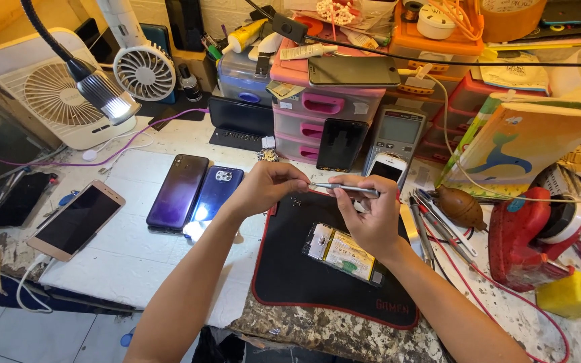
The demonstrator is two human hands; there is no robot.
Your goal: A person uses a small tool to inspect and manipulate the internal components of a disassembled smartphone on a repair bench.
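We hold a slim metal tool, likely tweezers [345,189], level above the black work mat [290,269]: our left hand [263,187] pinches its near end with closed fingertips, and our right hand [371,218] wraps the other end, fingers curled around it. Directly under our hands, on the mat, lies a small yellow-and-silver packet [341,253], perhaps a phone battery in its wrapper. We judge the main risk to be a slip: if either grip loosens, the pointed tool could drop onto that packet or skid off the mat's red edge, and anything tiny caught between the tips, which we cannot make out, would vanish among the clutter. The red cable [465,272] running beside our right forearm could snag the arm and jerk it. The bench itself is worn and chipped at the front, covered on the left by a white sheet where a purple phone [177,191], a blue phone [214,195] and a rose-gold phone [75,220] lie face up or face down. Around us stand pink drawer boxes [324,107], two small fans [146,70], a gooseneck lamp [105,94] and a red device [529,235].
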